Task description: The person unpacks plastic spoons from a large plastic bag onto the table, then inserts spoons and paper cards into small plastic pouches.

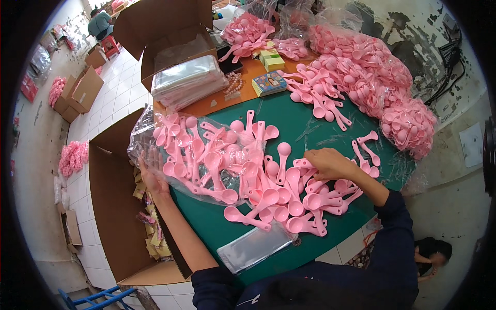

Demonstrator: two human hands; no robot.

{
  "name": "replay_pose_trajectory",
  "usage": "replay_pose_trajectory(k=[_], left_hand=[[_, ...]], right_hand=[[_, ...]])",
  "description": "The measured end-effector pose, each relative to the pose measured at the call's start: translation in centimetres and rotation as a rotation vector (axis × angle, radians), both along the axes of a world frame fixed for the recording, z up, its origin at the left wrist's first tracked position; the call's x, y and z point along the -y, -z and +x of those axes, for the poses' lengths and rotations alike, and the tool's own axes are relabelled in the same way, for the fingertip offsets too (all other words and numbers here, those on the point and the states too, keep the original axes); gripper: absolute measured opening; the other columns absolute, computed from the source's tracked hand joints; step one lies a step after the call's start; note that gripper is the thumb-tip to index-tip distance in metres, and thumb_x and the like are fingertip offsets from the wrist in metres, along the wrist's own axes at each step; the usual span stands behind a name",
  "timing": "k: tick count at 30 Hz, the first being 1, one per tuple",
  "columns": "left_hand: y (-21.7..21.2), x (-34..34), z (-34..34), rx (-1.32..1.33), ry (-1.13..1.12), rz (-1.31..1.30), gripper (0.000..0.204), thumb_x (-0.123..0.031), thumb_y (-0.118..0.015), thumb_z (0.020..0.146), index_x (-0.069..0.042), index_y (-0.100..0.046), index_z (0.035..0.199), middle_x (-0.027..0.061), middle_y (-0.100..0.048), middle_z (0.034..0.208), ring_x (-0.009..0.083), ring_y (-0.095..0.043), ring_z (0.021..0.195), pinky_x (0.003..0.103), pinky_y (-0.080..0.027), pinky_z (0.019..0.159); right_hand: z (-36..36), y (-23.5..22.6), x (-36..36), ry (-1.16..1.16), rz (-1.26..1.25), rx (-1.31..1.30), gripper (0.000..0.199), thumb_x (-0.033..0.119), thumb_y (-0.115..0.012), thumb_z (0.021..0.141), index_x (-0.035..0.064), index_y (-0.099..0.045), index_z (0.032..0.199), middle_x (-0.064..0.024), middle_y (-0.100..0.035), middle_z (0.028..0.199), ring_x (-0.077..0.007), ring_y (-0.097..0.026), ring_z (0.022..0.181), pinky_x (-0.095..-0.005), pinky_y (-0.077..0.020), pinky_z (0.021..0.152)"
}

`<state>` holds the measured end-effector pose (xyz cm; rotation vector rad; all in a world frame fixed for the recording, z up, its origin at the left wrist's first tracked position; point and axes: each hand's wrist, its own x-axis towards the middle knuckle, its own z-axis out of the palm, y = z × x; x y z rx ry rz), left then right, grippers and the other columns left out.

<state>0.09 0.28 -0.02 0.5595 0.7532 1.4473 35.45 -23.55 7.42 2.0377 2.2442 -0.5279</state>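
A pile of pink plastic spoons [268, 199], with round bowls and holed handles, spreads over the green table top [196, 223]. Many more lie inside a clear plastic bag [135, 135] at the left of the pile. My left hand [151, 175] is at the bag's left end, its fingers showing blurred through the film, and it appears to hold the bag. Over the pile's right side, my right hand [329, 164] is closed, with a pink spoon handle [302, 163] at its fingertips. Its palm side is hidden.
Flat clear bags [256, 248] lie at the near edge. An open carton [116, 206] with yellow-carded packets stands left. Behind are stacked plastic sleeves [188, 77], a card stack [268, 83] and big bags of pink spoons [361, 67]. Another person [431, 254] is at lower right, one far back.
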Motion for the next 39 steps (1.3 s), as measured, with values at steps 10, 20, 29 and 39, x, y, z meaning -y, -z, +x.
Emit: replay_pose_trajectory(k=[10, 20, 29, 39], left_hand=[[0.2, -0.1, -0.3, -0.015, 0.01, 0.018, 0.048, -0.035, -0.036, 0.09, -0.004, -0.027, 0.125, 0.02, -0.034, 0.125, 0.0243, -0.032, 0.119, 0.034, -0.027, 0.1], [-0.2, 0.2, -0.2, 0.014, 0.0, -0.015, 0.048, -0.032, -0.038, 0.089, -0.002, -0.026, 0.126, 0.0199, -0.036, 0.123, 0.0229, -0.035, 0.117, 0.033, -0.03, 0.1], [0.2, -0.1, -0.7, -0.013, -0.001, 0.01, 0.05, -0.034, -0.037, 0.089, -0.002, -0.025, 0.126, 0.0204, -0.034, 0.125, 0.0248, -0.031, 0.12, 0.034, -0.027, 0.1], [0.3, -0.1, -0.4, -0.048, 0.013, 0.012, 0.05, -0.034, -0.037, 0.089, -0.002, -0.026, 0.126, 0.0199, -0.035, 0.124, 0.0239, -0.032, 0.119, 0.034, -0.027, 0.1]], right_hand=[[-0.2, 0.3, 0.8, -0.097, 0.243, 0.222, 0.032, 0.006, -0.062, 0.056, 0.0022, -0.047, 0.083, -0.0111, -0.054, 0.077, -0.0286, -0.055, 0.075, -0.0383, -0.0408, 0.06], [1.4, -0.5, 0.0, 0.048, 0.139, 0.127, 0.031, 0.006, -0.061, 0.056, 0.0018, -0.048, 0.084, -0.0149, -0.056, 0.078, -0.0287, -0.056, 0.07, -0.0367, -0.0427, 0.056], [11.2, -4.3, -4.3, 0.399, -0.126, -0.813, 0.023, 0.013, -0.062, 0.065, 0.0007, -0.055, 0.083, 0.0012, -0.054, 0.071, -0.0068, -0.047, 0.063, -0.0239, -0.0372, 0.053], [21.5, -2.9, -10.3, 0.426, 0.293, 0.147, 0.042, 0.014, -0.063, 0.065, -0.0013, -0.051, 0.102, -0.0173, -0.053, 0.099, -0.027, -0.051, 0.093, -0.0345, -0.0395, 0.081]])
